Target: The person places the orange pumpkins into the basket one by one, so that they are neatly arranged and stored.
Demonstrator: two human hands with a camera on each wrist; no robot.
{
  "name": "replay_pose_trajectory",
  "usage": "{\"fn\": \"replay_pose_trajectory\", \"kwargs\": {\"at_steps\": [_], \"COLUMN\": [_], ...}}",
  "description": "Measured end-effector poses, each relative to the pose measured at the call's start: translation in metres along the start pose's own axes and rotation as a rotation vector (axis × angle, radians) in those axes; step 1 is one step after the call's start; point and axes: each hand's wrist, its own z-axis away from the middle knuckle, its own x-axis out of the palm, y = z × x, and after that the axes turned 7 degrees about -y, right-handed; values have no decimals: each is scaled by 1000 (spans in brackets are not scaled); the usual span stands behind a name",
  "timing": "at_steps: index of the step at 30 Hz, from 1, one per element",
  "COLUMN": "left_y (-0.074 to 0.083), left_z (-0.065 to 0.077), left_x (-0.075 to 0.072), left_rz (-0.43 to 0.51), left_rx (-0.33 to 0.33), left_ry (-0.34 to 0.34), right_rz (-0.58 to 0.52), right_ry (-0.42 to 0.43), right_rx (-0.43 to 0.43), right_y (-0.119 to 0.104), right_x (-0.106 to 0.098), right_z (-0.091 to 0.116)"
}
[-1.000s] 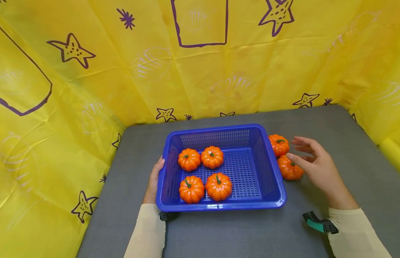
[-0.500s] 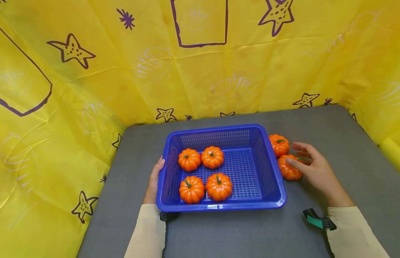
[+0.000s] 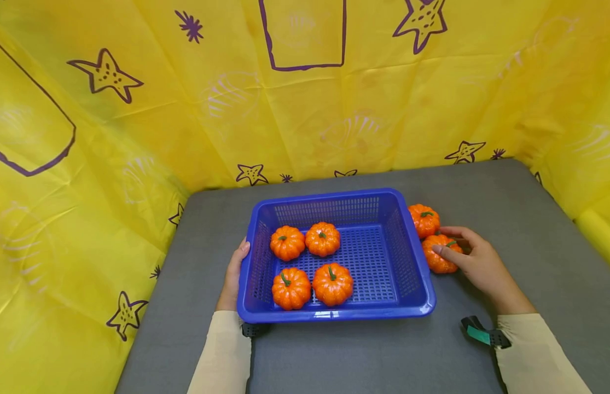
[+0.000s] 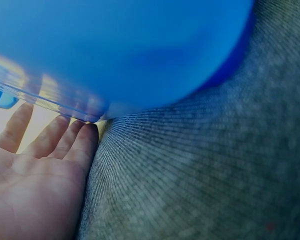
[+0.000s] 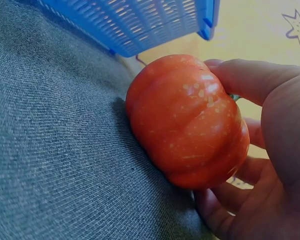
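Observation:
A blue plastic basket (image 3: 334,314) with mesh walls holds several small orange pumpkins with green stems, such as this front pumpkin (image 3: 332,284). At its left side my left hand (image 3: 232,279) holds the rim; in the left wrist view the fingers (image 4: 47,137) reach up to the basket's outside, and the thumb is out of sight there. Right of the basket, my right hand (image 3: 479,262) grips a pumpkin (image 3: 440,254), thumb on top and fingers around the far side. That pumpkin (image 5: 185,122) sits on the cloth in the right wrist view. Another pumpkin (image 3: 424,220) lies just behind it.
Grey cloth covers the table (image 3: 344,355). A yellow curtain (image 3: 305,120) with starfish drawings hangs along the back and both sides. The basket's right wall stands close beside the two outside pumpkins.
My right hand has moved down and left, and its thumb and fingers have closed around the nearer outside pumpkin. The left hand and basket have stayed in place.

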Motion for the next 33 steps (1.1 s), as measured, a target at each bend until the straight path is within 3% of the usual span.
{"fn": "replay_pose_trajectory", "kwargs": {"at_steps": [11,18,27,33], "left_y": [1,1,-2,-3], "left_z": [-1,-1,-2,0], "left_x": [-1,-1,-3,-4], "left_rz": [0,3,-13,-21], "left_rx": [-10,-19,-23,-27], "left_ry": [5,19,24,35], "right_rz": [-17,-5,-7,-18], "right_ry": [-11,26,27,60], "right_rx": [17,-13,38,13], "right_y": [-4,-3,-2,-2], "right_x": [-2,-4,-6,-7], "right_z": [1,-1,2,5]}}
